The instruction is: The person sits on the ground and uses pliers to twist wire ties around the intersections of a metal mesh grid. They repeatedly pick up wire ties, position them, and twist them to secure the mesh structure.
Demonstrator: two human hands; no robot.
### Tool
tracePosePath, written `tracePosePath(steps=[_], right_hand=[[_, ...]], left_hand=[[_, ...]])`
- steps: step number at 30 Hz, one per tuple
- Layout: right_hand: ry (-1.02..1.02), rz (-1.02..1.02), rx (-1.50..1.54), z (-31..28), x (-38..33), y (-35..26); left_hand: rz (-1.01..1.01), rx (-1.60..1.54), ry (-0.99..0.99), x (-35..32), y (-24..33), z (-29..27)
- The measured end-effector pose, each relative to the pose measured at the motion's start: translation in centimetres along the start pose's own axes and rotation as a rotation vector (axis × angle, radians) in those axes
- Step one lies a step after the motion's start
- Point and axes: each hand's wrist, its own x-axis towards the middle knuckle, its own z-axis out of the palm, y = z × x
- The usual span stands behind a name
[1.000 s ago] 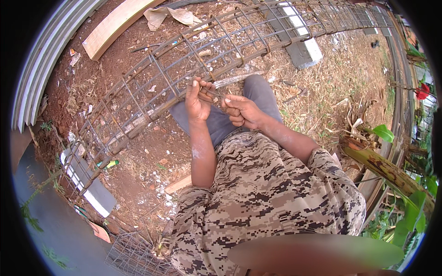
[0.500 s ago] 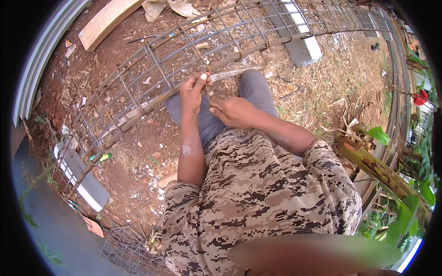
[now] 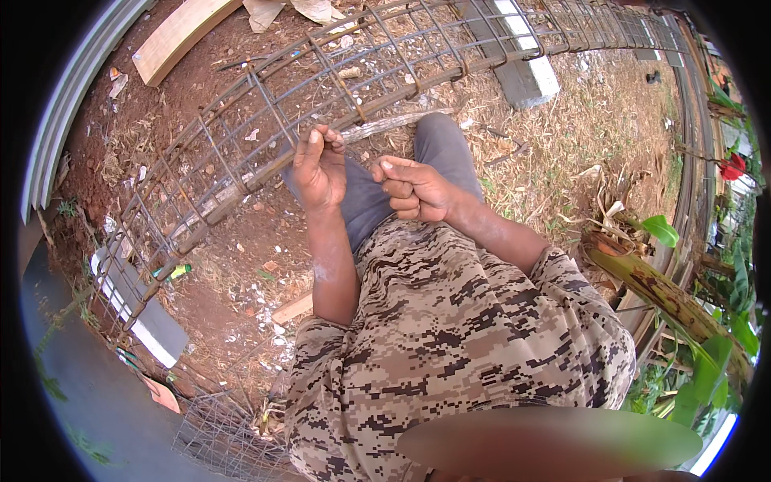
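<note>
A long cage of rusty steel reinforcing bars (image 3: 277,119) curves across the view in front of me, its crossing rods forming open squares. Close to its near bar, my left hand (image 3: 320,173) is raised palm up, fingers curled and thumb close to the index finger. My right hand (image 3: 416,189) is to its right above my lap, fingers folded and thumb pressed on the index finger. Anything thin pinched in either hand is too small to make out. Both hands appear apart from the cage.
Grey concrete blocks with white edges (image 3: 516,68) support the cage, one more at lower left (image 3: 140,309). A wooden beam (image 3: 181,40) lies at upper left. A dry stick (image 3: 397,123) lies by my knees. A banana stem (image 3: 658,289) leans at right; wire mesh (image 3: 229,434) lies lower left.
My left hand has drawn back left from the cage's near bar, its palm turned up. My right hand has turned over and moved slightly right, its fingers folding in.
</note>
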Motion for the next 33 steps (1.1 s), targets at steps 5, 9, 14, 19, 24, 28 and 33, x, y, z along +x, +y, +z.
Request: tracePosePath(steps=[5,9,14,19,24,28,33], right_hand=[[0.32,-0.016,-0.882,-2.9,0.1,0.3],[0.452,-0.275,-0.712,-5.6,1.8,1.0],[0.913,-0.313,-0.689,-9.8,4.2,1.2],[0.77,-0.301,-0.469,-13.0,8.9,-0.8],[0.524,-0.435,-0.136,-14.4,13.0,-0.9],[0.422,-0.444,-0.23,-14.9,13.3,-1.0],[0.503,-0.386,-0.399,-14.9,13.5,-2.1]], left_hand=[[-0.107,0.585,0.07,0.4,-2.7,-0.8],[-0.059,1.096,-0.002,1.4,-5.3,-0.9],[-0.341,1.34,0.135,2.4,-4.8,-1.9],[-0.02,1.616,0.154,4.2,-2.4,-2.1],[0.029,1.69,-0.003,7.0,-1.8,0.6],[-0.166,1.986,-0.167,8.9,-0.9,1.5],[-0.163,2.041,-0.412,10.7,-0.1,2.0]])
